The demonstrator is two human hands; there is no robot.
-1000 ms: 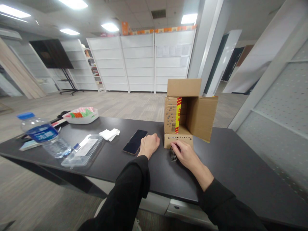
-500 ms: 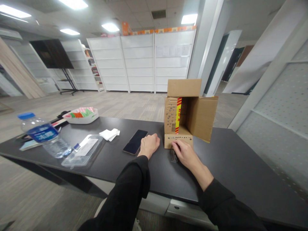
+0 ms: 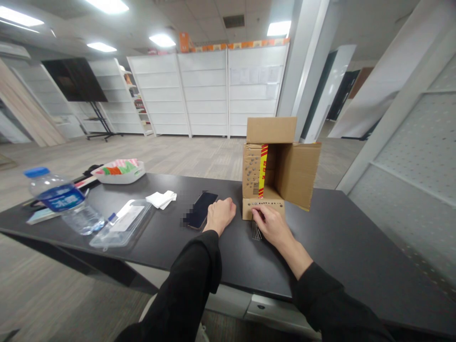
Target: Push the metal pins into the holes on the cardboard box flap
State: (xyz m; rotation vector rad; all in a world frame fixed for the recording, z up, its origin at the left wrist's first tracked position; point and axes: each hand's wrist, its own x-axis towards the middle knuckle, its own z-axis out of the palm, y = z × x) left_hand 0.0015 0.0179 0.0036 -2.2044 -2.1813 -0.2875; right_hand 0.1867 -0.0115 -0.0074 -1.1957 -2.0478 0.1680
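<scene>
An opened cardboard box [image 3: 301,175] stands on the dark table, its low front flap [image 3: 245,213] pierced by a row of small holes. At that flap is my right hand [image 3: 272,225], thumb and fingers pinched together against the cardboard; whatever lies between the fingertips is hidden. Several thin metal pins [image 3: 256,232] show side by side just below the fingers. My left hand [image 3: 221,216] rests on the table as a loose fist, with its inside out of sight. Right beside it lies a dark phone [image 3: 202,210]. Grey studs [image 3: 251,166] dot the box's left panel.
On the left stand a water bottle [image 3: 66,197] with a blue cap and a clear plastic case [image 3: 124,225]. Folded white tissue [image 3: 161,199] lies near the phone. Farther back is a white tray [image 3: 124,177] with colourful contents. A grey partition [image 3: 416,166] borders the right side.
The view has shifted very slightly. My right fingertips have moved a touch left and up at the flap. My left hand stays in place beside the phone.
</scene>
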